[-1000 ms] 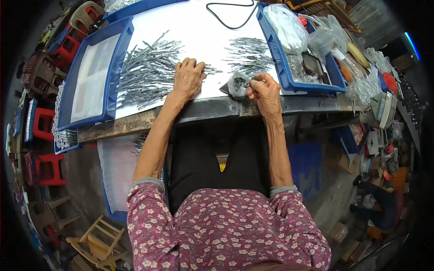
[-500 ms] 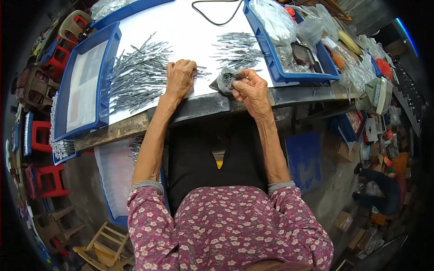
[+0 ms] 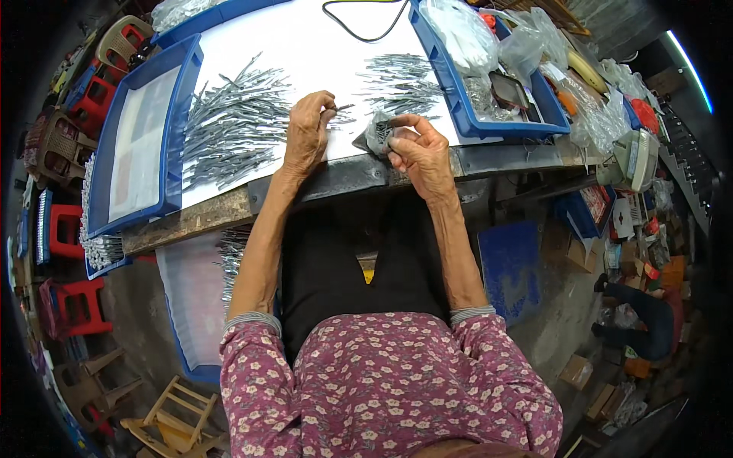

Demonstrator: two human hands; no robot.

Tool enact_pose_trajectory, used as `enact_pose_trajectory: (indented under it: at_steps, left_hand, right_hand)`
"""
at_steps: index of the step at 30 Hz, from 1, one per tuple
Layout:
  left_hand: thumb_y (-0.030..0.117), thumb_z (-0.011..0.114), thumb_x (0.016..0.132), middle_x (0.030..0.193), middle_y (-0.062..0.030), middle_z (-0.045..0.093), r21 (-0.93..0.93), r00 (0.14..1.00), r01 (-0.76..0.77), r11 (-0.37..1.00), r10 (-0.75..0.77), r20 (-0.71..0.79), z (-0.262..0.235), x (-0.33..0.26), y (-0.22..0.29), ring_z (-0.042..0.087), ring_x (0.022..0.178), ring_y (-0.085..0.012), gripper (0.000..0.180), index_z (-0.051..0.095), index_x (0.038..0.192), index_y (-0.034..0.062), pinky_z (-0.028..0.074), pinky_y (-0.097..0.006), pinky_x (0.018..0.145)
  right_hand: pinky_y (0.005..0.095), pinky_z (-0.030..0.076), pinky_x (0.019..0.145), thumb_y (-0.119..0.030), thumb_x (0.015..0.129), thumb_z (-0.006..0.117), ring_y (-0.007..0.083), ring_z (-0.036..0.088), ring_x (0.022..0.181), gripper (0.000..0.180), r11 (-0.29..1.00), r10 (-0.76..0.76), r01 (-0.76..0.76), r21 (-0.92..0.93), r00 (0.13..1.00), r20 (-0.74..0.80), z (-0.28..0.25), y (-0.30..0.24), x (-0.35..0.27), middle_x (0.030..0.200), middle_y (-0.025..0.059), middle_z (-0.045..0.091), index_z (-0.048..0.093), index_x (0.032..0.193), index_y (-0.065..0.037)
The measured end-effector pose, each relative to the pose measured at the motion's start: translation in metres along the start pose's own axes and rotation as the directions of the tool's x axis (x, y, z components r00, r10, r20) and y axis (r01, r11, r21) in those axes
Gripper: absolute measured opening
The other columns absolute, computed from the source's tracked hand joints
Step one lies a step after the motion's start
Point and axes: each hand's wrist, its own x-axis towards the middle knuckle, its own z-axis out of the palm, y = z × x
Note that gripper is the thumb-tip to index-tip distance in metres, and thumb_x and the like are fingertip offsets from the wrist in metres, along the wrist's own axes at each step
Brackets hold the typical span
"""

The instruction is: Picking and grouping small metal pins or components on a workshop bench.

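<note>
Pinched in the fingers of my left hand is a thin dark metal rod, which looks like a drill bit. Beside that hand, on the white sheet, spreads a large pile of similar rods. A smaller pile of rods lies farther right. At the table's near edge sits a small grey bag with dark pieces in its mouth. My right hand grips the right rim of this bag between thumb and fingers. What else its curled fingers cover is hidden.
A shallow blue tray borders the large pile on the left. At the right stands a blue bin of plastic bags and tools. A black cable loops at the back. Someone in dark trousers is low at the far right.
My left hand has lifted a little from the sheet, and a rod now shows in its fingers. My right hand's index finger has spread over the bag's mouth, which has opened slightly.
</note>
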Motion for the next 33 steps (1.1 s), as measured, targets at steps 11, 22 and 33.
enact_pose_trajectory:
  at_steps: [11,22,33]
  left_hand:
    - [0.008,0.054,0.081,0.07,0.0029,0.046,-0.696,0.771,0.573,0.434,-0.572,0.278,-0.013,-0.023,0.073,0.04,0.058,-0.0026,0.014,0.048,0.093,0.0017,0.031,-0.016,0.051]
    - [0.008,0.048,0.087,0.068,0.0018,0.05,-0.668,0.747,0.623,0.406,-0.563,0.353,-0.018,-0.041,0.102,0.042,0.058,-0.0027,0.012,0.055,0.09,-0.0009,0.033,-0.017,0.05]
    - [0.008,0.046,0.087,0.065,0.0016,0.048,-0.715,0.689,0.658,0.235,-0.57,0.448,-0.022,-0.048,0.118,0.042,0.056,-0.0022,0.012,0.054,0.09,-0.0003,0.033,-0.015,0.049]
  right_hand:
    - [0.0158,0.034,0.046,-0.005,0.079,0.057,0.0046,0.047,0.051,0.014,0.938,-0.153,0.098,-0.332,0.978,-0.144,0.001,0.003,-0.001,0.066,0.0009,0.055,0.058,0.091,0.003]
    - [0.016,0.036,0.047,-0.008,0.083,0.055,0.0055,0.049,0.054,0.013,0.97,-0.137,0.121,-0.213,0.989,-0.061,0.013,-0.007,-0.008,0.065,0.0021,0.054,0.058,0.089,0.003]
    - [0.0165,0.039,0.048,-0.009,0.086,0.051,0.0071,0.051,0.06,0.012,0.994,-0.033,0.026,0.103,0.997,0.064,0.014,-0.007,-0.016,0.076,0.0075,0.058,0.055,0.09,0.002]
